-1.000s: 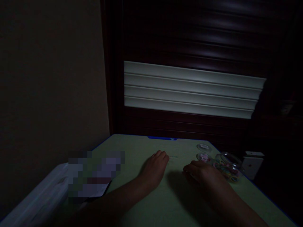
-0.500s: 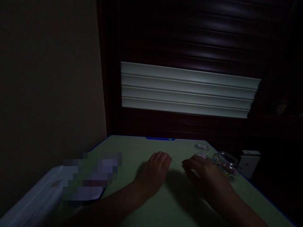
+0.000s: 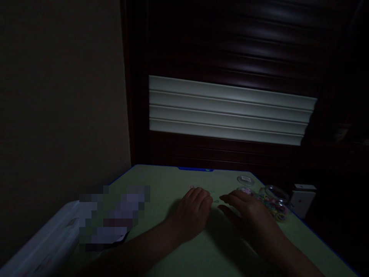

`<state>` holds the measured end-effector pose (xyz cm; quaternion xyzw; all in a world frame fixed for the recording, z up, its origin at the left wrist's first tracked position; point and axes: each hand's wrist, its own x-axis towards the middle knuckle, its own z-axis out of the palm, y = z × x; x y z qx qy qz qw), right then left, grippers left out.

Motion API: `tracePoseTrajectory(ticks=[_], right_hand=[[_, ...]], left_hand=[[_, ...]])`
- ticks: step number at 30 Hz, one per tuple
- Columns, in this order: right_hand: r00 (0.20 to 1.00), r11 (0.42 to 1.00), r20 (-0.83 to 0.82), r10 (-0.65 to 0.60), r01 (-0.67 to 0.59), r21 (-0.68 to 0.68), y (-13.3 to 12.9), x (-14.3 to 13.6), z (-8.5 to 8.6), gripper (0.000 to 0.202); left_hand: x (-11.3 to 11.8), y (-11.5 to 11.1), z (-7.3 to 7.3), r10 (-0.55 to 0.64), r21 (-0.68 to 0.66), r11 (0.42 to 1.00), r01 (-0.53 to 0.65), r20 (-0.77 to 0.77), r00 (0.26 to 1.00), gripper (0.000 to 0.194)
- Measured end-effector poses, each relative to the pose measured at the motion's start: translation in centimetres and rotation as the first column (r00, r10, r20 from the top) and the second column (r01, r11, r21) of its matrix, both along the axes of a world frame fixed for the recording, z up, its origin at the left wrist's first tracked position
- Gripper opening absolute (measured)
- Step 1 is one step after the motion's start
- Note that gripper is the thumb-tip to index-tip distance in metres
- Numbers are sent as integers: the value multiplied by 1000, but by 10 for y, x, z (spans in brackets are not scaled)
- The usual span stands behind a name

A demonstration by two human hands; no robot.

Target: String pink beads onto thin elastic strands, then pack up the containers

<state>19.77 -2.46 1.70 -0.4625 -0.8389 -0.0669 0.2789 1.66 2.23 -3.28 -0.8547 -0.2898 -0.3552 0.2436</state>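
My left hand [image 3: 194, 211] rests on the pale green table [image 3: 173, 179], its fingers curled together; what they hold, if anything, is hidden. A small thin loop [image 3: 215, 201] lies at its fingertips, between the two hands. My right hand [image 3: 245, 211] hovers just right of the loop, thumb and forefinger apart, with nothing visible between them. Beyond it stands a clear jar [image 3: 278, 204] of colourful bands. A round clear lid [image 3: 246, 180] with a white label lies behind, and a small pinkish item [image 3: 246, 190] sits by the right hand's knuckles.
A blurred, pixelated flat item [image 3: 115, 219] lies at the left of the table, beside a pale wrapped object [image 3: 43, 238]. White boxes [image 3: 302, 200] stand past the right edge. A dark slatted panel with light slats [image 3: 230, 111] rises behind the table.
My left hand has shifted slightly right, and the small loop now shows by its fingertips. The thumb and forefinger of my right hand have spread apart.
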Motion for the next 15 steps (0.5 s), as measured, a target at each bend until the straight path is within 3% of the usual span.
tracePoseTrajectory(ticks=[15], right_hand=[[997,999,74,-31,33,-31,-1,-3,-1,19]], left_hand=[[2,-2,3,-68,22,997,69,-47,997,16]])
